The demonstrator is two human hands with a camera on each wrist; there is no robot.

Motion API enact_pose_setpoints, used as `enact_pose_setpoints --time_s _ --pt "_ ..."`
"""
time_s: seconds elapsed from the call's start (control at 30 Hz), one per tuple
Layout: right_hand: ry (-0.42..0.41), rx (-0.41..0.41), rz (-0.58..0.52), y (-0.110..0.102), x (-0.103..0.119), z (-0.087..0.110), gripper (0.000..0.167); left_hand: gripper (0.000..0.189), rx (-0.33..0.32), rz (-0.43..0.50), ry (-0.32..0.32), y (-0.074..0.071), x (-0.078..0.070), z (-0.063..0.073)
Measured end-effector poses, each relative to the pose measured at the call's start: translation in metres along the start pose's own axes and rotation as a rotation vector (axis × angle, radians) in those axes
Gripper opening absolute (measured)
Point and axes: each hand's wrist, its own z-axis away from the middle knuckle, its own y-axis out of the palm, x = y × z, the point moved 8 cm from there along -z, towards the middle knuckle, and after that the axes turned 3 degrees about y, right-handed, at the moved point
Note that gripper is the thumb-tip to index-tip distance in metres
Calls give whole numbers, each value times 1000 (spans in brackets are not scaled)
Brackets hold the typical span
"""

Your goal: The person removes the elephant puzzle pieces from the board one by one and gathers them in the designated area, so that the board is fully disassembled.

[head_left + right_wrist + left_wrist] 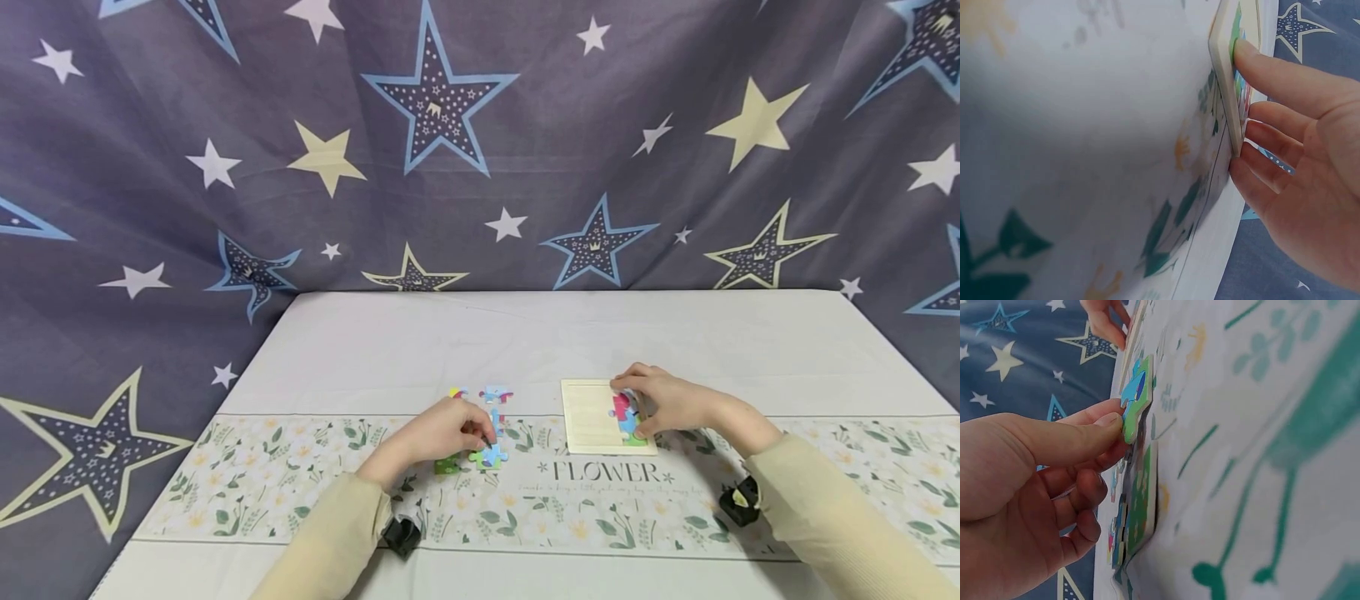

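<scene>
Nearest are two pale yellow fabric sleeves, the left one [330,533] and the right one [840,508], each with a small black device at the wrist, one on the left [402,536] and one on the right [741,502]. Beneath the arms runs a white printed band with green leaves and orange-yellow blooms [480,512], with dark lettering reading "FLOWER" [606,472].

The left hand [450,429] pinches a blue and green jigsaw piece [1137,394] between thumb and index finger, its other fingers loosely curled. The piece is tilted just over the band; whether its lower edge touches the cloth I cannot tell. Beside that hand lies a mainly green jigsaw piece [447,465], partly covered by it in the head view.

To the right, well apart, a flat, square tray of pale cream material [588,417] lies on the cloth. Pink-red, blue and green jigsaw pieces [628,425] fill part of its right side. The right hand [667,400] holds the tray there, thumb on the green part and fingers against the edge.

Just beyond the left hand are a pale blue jigsaw piece [495,392] and a yellow and red one [456,392].

Farther back stretches plain white cloth [555,333], then a dark grey-blue curtain printed with stars [525,167].
</scene>
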Motion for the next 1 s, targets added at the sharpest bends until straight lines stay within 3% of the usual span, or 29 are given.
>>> enact_pose_setpoints --time_s 0.33,1.0 --pt "4 6 4 0 0 1 69 9 -2 -13 -10 3 2 -1" --pt "6 -2 -8 0 -2 1 68 6 -32 46 -14 3 3 -4"
